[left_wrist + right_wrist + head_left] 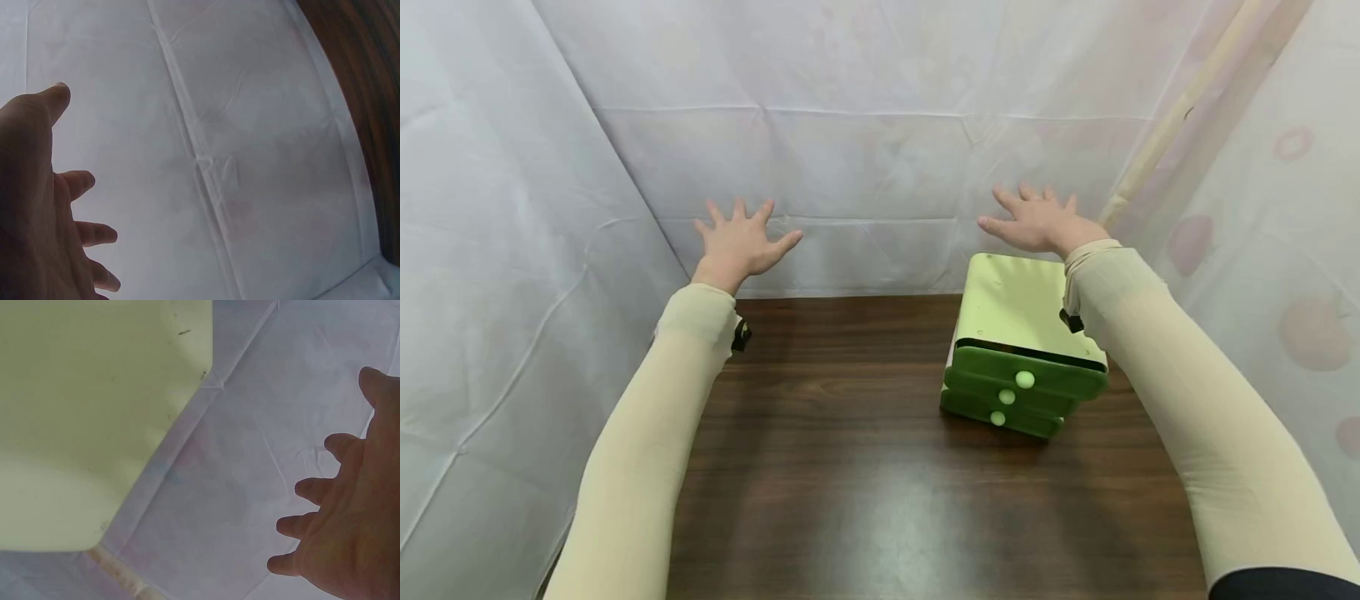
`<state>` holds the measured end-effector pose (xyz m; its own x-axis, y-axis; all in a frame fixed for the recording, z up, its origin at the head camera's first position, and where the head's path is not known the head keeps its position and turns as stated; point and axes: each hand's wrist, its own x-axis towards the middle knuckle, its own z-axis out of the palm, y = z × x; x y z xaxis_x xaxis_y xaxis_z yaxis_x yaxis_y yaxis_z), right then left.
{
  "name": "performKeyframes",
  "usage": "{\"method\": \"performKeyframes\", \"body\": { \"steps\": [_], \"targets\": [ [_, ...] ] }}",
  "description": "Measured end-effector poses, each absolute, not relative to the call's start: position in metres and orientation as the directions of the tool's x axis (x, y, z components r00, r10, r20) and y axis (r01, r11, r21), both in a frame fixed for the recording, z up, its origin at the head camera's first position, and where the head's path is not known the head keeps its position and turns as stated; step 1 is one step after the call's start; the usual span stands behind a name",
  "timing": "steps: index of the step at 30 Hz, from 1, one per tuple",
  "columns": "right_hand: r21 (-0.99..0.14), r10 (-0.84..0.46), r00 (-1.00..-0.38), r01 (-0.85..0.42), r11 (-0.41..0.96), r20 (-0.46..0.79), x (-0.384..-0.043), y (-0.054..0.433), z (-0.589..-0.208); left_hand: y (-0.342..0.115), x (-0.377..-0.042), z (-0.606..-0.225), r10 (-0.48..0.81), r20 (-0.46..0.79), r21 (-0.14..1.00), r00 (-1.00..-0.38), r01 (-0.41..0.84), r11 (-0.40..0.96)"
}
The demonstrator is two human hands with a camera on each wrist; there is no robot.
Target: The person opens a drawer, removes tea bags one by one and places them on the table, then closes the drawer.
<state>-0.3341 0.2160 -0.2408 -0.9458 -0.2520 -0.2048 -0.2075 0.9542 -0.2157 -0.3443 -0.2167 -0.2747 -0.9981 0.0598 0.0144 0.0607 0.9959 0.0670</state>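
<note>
My left hand (737, 243) is held out over the far left of the table, fingers spread and straight, holding nothing. Its thumb and fingertips show against white cloth in the left wrist view. On the other side my right hand (1037, 221) reaches out above the back of a small green drawer cabinet (1022, 300), with fingers spread and nothing in them. That cabinet has a pale green top (94, 425) and three dark green drawers with round light green knobs (1025, 380). My right forearm hides part of its right side.
The dark brown wooden table (835, 467) ends at a hanging white cloth (865, 167) behind it. More cloth hangs at the left (497, 250) and right, the right one with faded fruit prints. A pale pole (1180, 112) slants in the back right corner.
</note>
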Motion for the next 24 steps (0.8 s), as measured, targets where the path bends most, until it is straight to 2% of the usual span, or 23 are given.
{"method": "performKeyframes", "body": {
  "steps": [14,21,24],
  "targets": [
    [-0.200,-0.231,-0.951,-0.191,0.961,-0.205,-0.328,0.239,-0.261,-0.209,-0.348,-0.289,0.076,-0.008,0.079,-0.997,0.075,0.994],
    [-0.251,-0.200,-0.951,-0.139,0.958,-0.237,-0.315,0.268,-0.270,-0.200,-0.351,-0.297,0.091,-0.026,0.078,-0.995,0.089,0.993],
    [-0.309,-0.184,-0.950,-0.100,0.946,-0.254,-0.309,0.282,-0.277,-0.196,-0.352,-0.302,0.100,-0.036,0.087,-0.994,0.097,0.991]
  ]
}}
